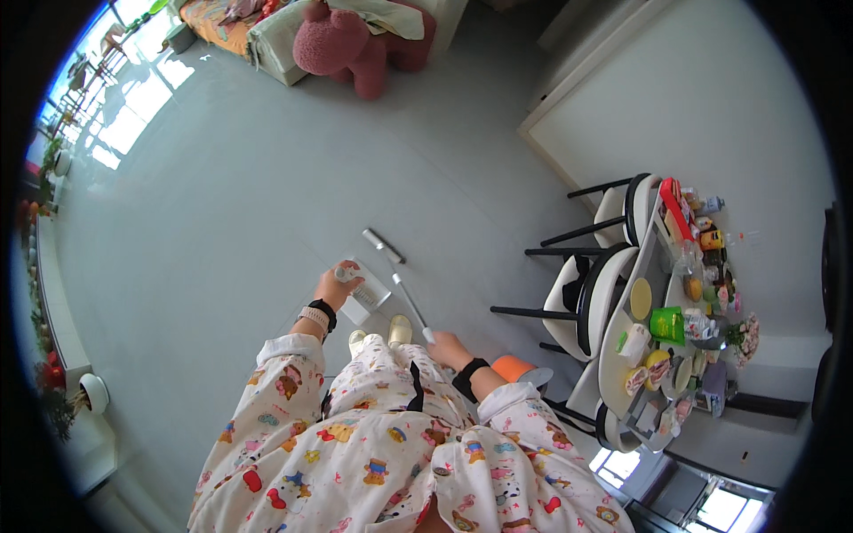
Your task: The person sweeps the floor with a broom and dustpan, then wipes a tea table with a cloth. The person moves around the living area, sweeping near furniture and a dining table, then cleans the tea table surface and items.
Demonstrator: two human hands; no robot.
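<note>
My left hand (338, 286) is closed around the top of the white handle of a dustpan (374, 290), whose pale pan is low near the floor. My right hand (450, 350) grips the end of a slim white-and-grey pole, the handle of a broom (412, 305). The broom's narrow head (385, 247) rests on the grey floor, just beyond the dustpan and apart from it. Bristles are too small to make out. My light shoes (400, 330) stand just behind the dustpan.
White chairs (569, 298) with black legs stand at the right beside a table (613, 373) crowded with food packs, bowls and flowers. An orange round thing (514, 368) is near my right forearm. A red plush animal (336, 43) stands by a sofa (275, 53); a white planter (94, 393) is left.
</note>
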